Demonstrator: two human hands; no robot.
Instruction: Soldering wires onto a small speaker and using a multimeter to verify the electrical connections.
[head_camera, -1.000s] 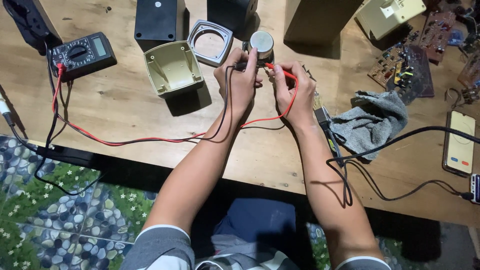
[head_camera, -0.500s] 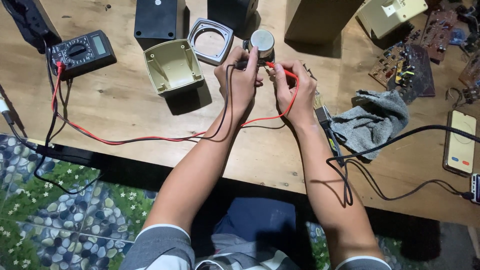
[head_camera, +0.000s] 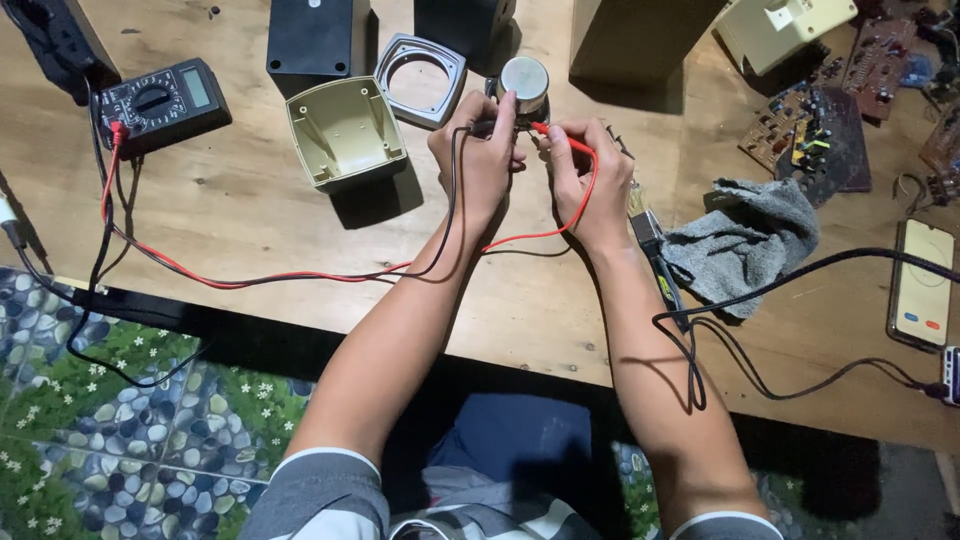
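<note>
Gripping the black probe (head_camera: 487, 126) in the left hand (head_camera: 478, 160) and the red probe (head_camera: 556, 137) in the right hand (head_camera: 588, 182), the person kept both tips unmoved against the round metal speaker magnet (head_camera: 524, 80) at the frame's top centre, so the reading continued.

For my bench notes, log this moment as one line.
left hand: black probe on round metal part | right hand: red probe on it | multimeter: far left
</note>
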